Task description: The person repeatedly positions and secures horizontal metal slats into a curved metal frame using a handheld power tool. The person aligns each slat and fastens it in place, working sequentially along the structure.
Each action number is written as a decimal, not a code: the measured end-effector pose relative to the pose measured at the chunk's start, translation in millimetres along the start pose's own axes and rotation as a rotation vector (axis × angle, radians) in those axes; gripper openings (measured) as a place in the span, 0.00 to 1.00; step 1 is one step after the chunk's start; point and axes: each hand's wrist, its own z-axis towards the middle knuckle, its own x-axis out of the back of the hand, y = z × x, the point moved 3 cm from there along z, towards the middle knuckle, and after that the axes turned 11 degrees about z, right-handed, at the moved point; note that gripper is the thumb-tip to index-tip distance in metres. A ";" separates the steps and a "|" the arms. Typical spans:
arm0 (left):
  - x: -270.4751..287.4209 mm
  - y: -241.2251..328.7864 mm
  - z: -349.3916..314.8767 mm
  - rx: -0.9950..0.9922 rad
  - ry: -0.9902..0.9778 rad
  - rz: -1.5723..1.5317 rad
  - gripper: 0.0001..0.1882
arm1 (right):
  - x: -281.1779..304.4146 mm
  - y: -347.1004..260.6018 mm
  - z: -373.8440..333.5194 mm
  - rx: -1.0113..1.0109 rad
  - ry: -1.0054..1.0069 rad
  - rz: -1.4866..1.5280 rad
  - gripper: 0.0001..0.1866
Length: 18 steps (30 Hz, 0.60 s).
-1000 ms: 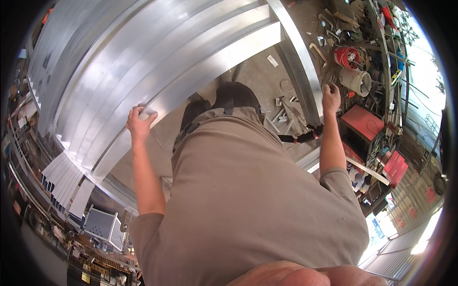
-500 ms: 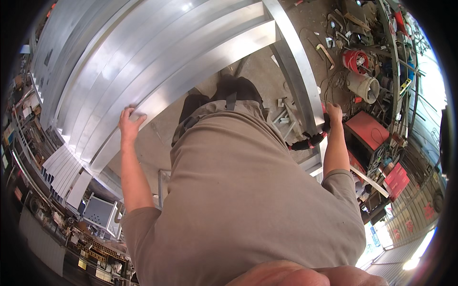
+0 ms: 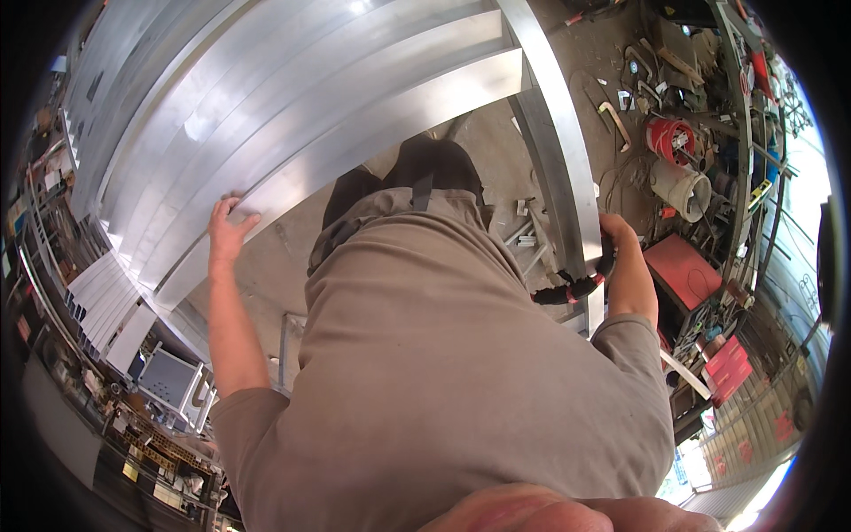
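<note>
Long, flat, silver metal slat (image 3: 381, 133): running 2 to 8 o'clock; under the left fingers.
Left hand (image 3: 229, 234): nearer to slat; thumb spread well apart, resting on its edge, no clenched grip visible.
Straight silver metal rail (image 3: 568, 160): running 11 to 5 o'clock; near end beside the right hand (image 3: 619, 230), at 8 o'clock.
Right fingers: curled, partly hidden; grip impossible to make out.

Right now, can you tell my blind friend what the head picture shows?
A brown-shirted person touches the nearest bar of a silver metal frame with their left hand; their right hand is beside its side rail. A red bucket and a whitish bucket are on the right.
</note>
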 end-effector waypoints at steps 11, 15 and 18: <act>-1.7 -4.2 -0.2 0.013 -0.012 -0.025 0.29 | 20.4 -27.2 -71.0 0.380 0.264 0.268 0.21; -0.6 -0.3 -2.0 0.041 0.003 0.004 0.31 | 48.3 -66.4 -180.8 0.537 0.160 0.641 0.16; -0.2 1.1 -1.3 0.050 -0.010 0.028 0.30 | 53.7 -98.1 -262.1 0.629 0.333 0.708 0.15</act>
